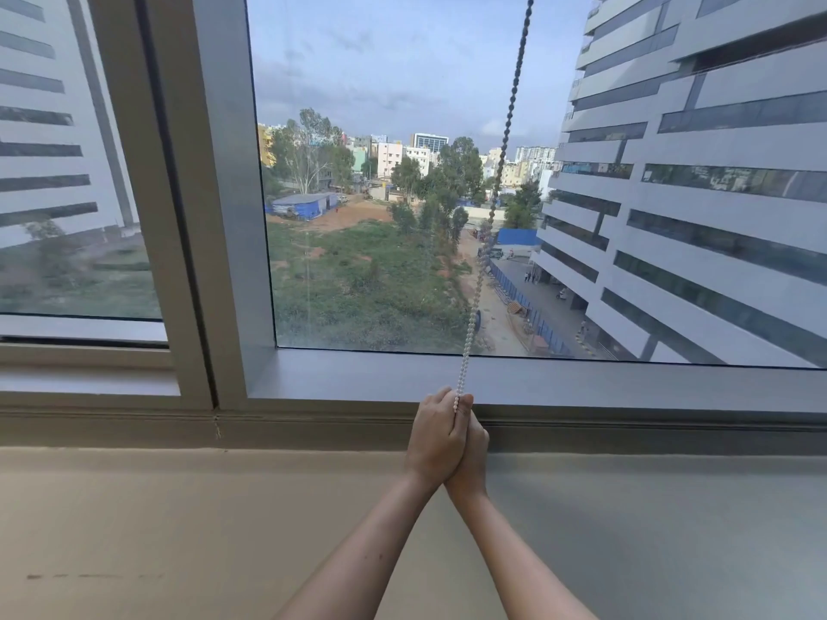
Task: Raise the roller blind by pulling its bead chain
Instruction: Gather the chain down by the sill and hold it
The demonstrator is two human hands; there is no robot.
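Note:
A white bead chain (485, 243) runs taut from the top of the view, slanting down and left to my hands at the window's lower frame. My left hand (436, 436) and my right hand (472, 454) are pressed together, both closed around the chain's lower end, level with the sill. The chain comes out between my fingertips at the top of the hands. The roller blind itself is out of view above; the whole pane shows uncovered glass.
A grey window frame (581, 387) borders the glass, with a thick vertical mullion (215, 194) at the left and a second pane (67, 172) beyond it. Below lies a wide beige ledge (179, 530). Buildings and trees lie outside.

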